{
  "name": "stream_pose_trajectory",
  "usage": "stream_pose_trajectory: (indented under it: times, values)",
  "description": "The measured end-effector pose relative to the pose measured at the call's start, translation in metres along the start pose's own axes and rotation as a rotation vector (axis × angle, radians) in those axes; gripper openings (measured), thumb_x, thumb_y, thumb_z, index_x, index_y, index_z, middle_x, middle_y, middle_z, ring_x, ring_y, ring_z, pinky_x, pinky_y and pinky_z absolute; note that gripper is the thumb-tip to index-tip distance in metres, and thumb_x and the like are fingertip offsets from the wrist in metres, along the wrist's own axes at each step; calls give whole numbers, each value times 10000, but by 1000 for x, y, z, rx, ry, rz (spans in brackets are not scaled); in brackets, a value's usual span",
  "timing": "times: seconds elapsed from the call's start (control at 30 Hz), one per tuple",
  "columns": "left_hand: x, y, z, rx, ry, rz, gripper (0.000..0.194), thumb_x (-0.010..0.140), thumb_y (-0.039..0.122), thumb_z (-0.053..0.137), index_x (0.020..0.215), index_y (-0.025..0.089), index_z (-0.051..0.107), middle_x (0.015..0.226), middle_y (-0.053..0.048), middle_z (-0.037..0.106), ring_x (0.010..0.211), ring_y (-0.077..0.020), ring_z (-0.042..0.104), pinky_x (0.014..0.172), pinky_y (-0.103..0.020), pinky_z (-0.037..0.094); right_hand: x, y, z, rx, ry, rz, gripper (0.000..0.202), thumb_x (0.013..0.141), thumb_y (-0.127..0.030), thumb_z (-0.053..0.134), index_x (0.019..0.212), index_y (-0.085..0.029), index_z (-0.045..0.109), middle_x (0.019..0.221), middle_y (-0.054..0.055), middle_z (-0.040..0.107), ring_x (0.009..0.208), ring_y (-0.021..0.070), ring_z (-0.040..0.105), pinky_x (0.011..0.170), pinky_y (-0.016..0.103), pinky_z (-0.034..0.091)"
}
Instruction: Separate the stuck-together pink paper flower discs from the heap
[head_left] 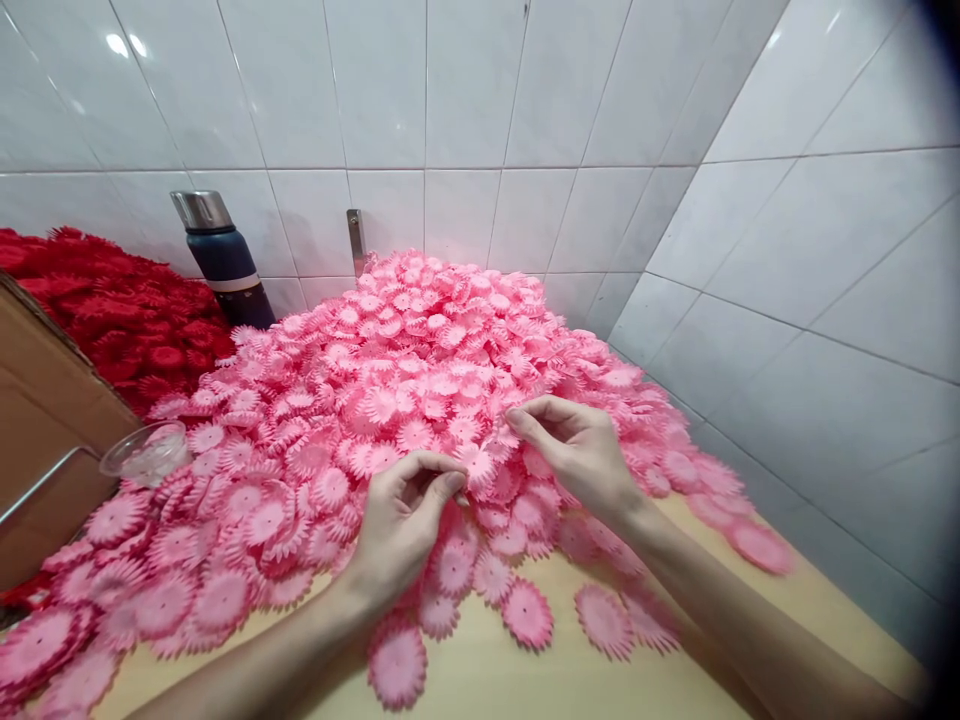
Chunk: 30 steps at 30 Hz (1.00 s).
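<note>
A large heap of pink, fringed fabric discs [420, 350] covers much of the pale tabletop [480, 680]. In front of the heap, my left hand [409, 510] is closed, thumb and index finger pinched together; whatever lies between them is too small to make out. My right hand [577, 450], a little higher and to the right, is also pinched, its fingertips against the pink discs behind. A disc [478, 468] shows between the two hands; whether either hand touches it is unclear. Single discs [527, 614] lie flat near the front.
A dark blue bottle [229, 265] with a steel cap stands at the back left, beside a pile of red pieces [127, 310]. A cardboard box [52, 430] and a clear plastic dish [146, 455] are at the left. Tiled walls [465, 90] rise behind and at right.
</note>
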<state>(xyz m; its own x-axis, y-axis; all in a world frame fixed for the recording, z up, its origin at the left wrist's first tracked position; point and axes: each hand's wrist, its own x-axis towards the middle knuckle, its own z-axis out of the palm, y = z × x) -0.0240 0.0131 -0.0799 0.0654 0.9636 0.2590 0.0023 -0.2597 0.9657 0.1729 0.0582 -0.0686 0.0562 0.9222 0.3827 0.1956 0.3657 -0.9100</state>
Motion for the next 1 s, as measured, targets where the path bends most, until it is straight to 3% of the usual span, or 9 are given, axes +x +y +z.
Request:
stream_pose_trajectory:
  times: [0.1,0.17,0.2,0.3,0.4,0.63,0.77,0.9,1.0]
  values:
    - [-4,0,-2,3,-19,23,66,838,177,635,799,171,687,758,-15,702,696,-119,633,647,-203,513,13,6,-19,67,280,14,237,810,-412,702,700,-204,672,652,5,625,554,115,534,530,259,456]
    - [-6,1,-3,4,-40,30,63,843,191,639,809,175,691,758,-11,698,703,-116,632,651,-198,509,18,7,-30,99,397,-10,211,796,-402,721,730,-206,682,683,8,640,570,111,537,562,261,464]
    - [-7,1,-3,-4,-47,25,60,842,199,644,815,175,692,768,-12,698,717,-118,634,663,-200,511,19,6,-32,82,396,-18,210,782,-400,736,749,-199,685,694,13,652,566,109,540,563,262,464]
    - [-6,1,-3,-52,-37,-19,59,835,222,661,848,170,686,817,-21,700,771,-128,644,715,-215,521,14,1,-27,92,228,37,313,686,-376,818,873,-199,640,696,7,678,527,113,554,519,262,457]
    - [-4,1,-3,-83,5,-33,91,825,253,676,825,163,661,788,-14,676,749,-124,631,707,-220,520,6,-2,-16,99,70,76,443,611,-340,866,938,-200,601,728,8,678,627,148,621,565,272,493]
    - [-1,0,-2,-31,19,-34,163,820,281,677,737,159,608,692,6,603,660,-114,570,642,-223,492,-6,2,-7,69,-259,18,303,784,-308,752,1009,-213,573,672,-40,555,617,118,546,578,261,468]
    - [-2,-1,-2,-2,4,-23,167,823,284,672,735,158,607,685,3,603,653,-120,569,637,-230,483,-11,1,-1,83,-329,-34,214,837,-308,694,934,-226,522,684,-48,497,585,108,477,520,247,411]
    - [-3,-1,-2,34,-60,-11,160,841,293,662,761,157,634,730,-18,638,697,-138,596,674,-247,492,-16,-1,5,129,-361,8,218,871,-344,654,844,-224,475,599,-82,417,470,74,344,421,218,283]
    - [-4,0,-2,90,-159,4,143,846,287,660,829,148,684,819,-61,692,767,-172,638,729,-282,506,-22,-4,10,181,-432,55,267,827,-328,711,819,-219,468,591,-84,451,468,65,379,426,203,317]
